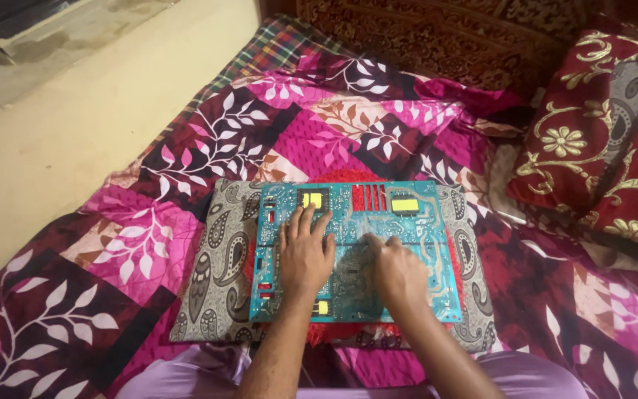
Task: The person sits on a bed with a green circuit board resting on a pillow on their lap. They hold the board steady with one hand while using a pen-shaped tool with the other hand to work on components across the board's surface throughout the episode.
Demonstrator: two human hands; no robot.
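Down on the bed, a large teal-green rectangular printed circuit board (378,222), lying flat on a grey paisley-patterned square cushion (219,258), itself resting on a pink, maroon and white leaf-print quilt (260,133). Left hand (306,251) pressed palm-down on the board's left-centre, fingers spread wide and pointing away, tips just short of a yellow-topped block component (312,199); no grip on anything, simply flat on the board. Right hand (399,270) on the board's right-centre, fingers curled down onto the surface of the board; grip state here cannot be told, fingertips tucked under and hidden. Between the two yellow blocks, a row of red upright fins (369,196); second yellow block (405,205) near the far right edge. Small yellow part (323,307) at the near edge, just beside the left wrist. Off to the right, a dark red pillow with gold floral embroidery (599,125), well apart from the board. Lilac trousers (186,373) at the bottom edge.
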